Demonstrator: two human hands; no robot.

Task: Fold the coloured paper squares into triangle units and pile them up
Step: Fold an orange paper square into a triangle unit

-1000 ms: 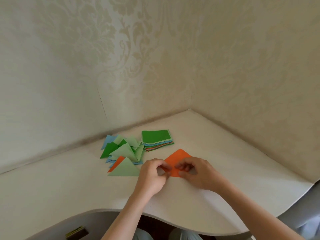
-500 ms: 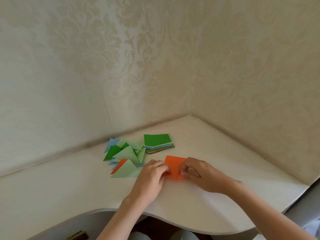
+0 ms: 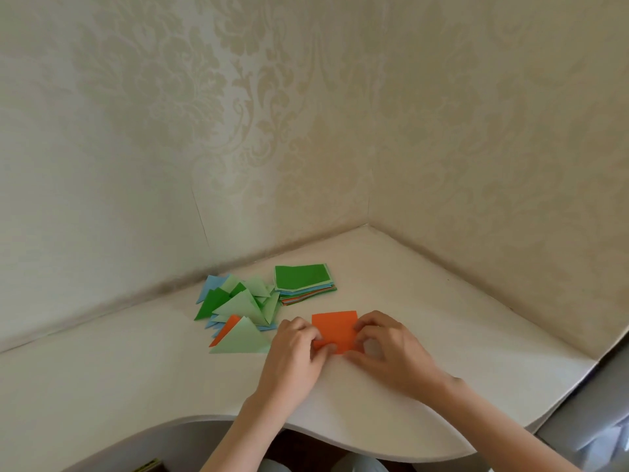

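An orange paper square (image 3: 335, 330) lies flat on the white desk (image 3: 136, 369) between my hands. My left hand (image 3: 296, 356) pinches its lower left corner with curled fingers. My right hand (image 3: 384, 349) pinches its right edge, fingers bent over the paper. A loose pile of folded triangle units (image 3: 238, 308) in light green, dark green, blue and orange lies to the left. Behind the orange sheet sits a stack of unfolded coloured squares (image 3: 303, 279) with a dark green one on top.
The desk fits into a corner of two cream patterned walls (image 3: 340, 131). Its front edge curves inward near my body, and its right end stops at a grey surface (image 3: 595, 403).
The orange sheet has turned from a diamond lying point-up to a square lying edge-on. Both hands have kept hold of it and stayed close together.
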